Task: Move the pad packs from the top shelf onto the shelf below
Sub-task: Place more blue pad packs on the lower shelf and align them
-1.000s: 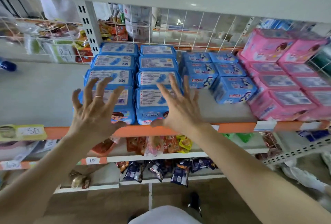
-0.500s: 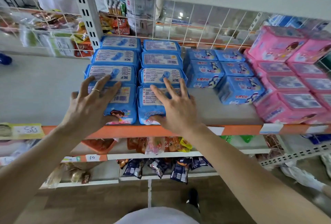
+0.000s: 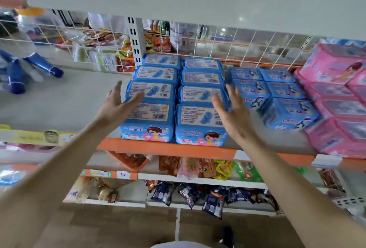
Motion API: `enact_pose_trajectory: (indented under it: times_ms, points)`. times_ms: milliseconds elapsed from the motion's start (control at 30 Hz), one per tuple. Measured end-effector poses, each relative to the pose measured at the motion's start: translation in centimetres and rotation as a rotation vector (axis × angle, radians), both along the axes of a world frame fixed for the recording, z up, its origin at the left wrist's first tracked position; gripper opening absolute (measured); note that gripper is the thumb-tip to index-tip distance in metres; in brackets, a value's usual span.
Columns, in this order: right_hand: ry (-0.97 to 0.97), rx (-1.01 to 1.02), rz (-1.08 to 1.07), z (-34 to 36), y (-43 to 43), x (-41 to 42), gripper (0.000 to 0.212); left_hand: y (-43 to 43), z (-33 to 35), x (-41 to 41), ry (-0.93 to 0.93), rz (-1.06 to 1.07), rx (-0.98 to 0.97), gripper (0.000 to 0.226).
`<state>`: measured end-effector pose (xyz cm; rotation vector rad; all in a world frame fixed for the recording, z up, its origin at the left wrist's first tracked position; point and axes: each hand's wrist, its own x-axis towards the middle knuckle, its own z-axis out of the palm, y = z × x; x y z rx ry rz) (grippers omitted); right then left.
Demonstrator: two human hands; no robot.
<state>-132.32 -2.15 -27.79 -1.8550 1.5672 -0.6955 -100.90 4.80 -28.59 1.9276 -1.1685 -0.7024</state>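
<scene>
Spread left hand (image 3: 116, 105) and right hand (image 3: 231, 115) are flanking the near packs (image 3: 198, 118); a loose squeeze is risking a drop.

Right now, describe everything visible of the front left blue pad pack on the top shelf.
The front left blue pad pack is a soft block in glossy blue wrap, standing at the shelf's orange front edge. Its front shows a cartoon girl; its top carries a pale label with a barcode. Like packs sit against its right and back. The left hand, fingers straight, is at its left side, contact unclear.
</scene>
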Motion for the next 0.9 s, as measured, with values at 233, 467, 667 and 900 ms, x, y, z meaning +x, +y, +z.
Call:
enact_pose_trajectory:
  times_ms: [233,467,667,900]
  points:
    - [-0.193,0.165,-0.042,-1.7,-0.9,1.3,0.077,-1.6,-1.9,0.2,0.271,-0.049,-0.004,0.023]
    - [-0.249,0.093,-0.124,-2.4,-0.5,2.2,0.068,-1.8,-2.1,0.0,0.348,-0.133,-0.020,0.030]
    - [-0.218,0.138,-0.063,-0.9,-3.1,-0.1,0.077,-3.0,-0.9,1.8,0.270,-0.097,0.114,0.047]
    - [-0.072,0.061,0.015,1.4,-7.5,1.4,0.049,-8.0,1.1,2.9,0.345,-0.038,0.179,0.058]
